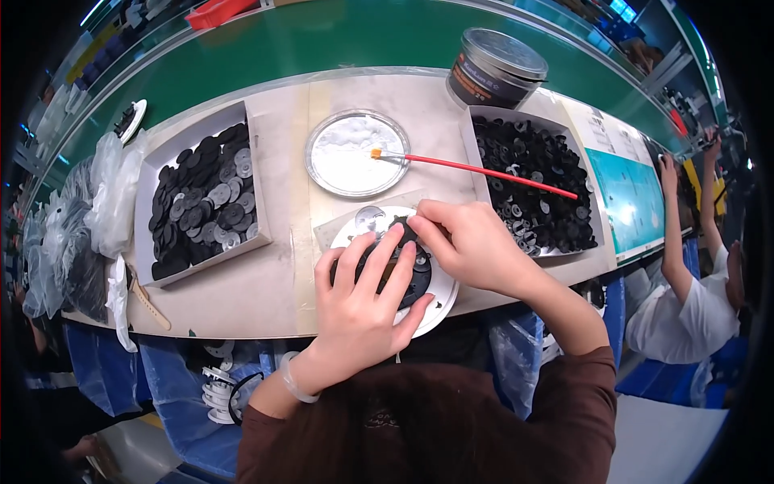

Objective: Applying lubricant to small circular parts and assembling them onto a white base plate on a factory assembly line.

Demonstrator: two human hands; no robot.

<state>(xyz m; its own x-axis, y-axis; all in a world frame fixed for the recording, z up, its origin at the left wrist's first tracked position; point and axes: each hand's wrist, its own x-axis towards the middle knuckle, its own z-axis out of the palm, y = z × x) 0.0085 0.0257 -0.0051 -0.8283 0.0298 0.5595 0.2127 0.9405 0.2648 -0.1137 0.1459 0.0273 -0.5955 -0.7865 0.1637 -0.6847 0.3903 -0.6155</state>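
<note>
Our left hand [363,302] presses flat, fingers spread, on the black disc [407,278]; our right hand [472,246] pinches its top edge.

Workbench [274,282], pale top, bordered behind by a green conveyor belt [355,36]. Laid on it: left cardboard tray of black and grey discs [201,202]; round dish of white paste [355,153]; right tray of small black parts [536,185]; lidded tin [493,68]; white round plate [439,294]; printed sheet [633,198].

Blk round part [411,278] on wht disc [439,302]
</note>
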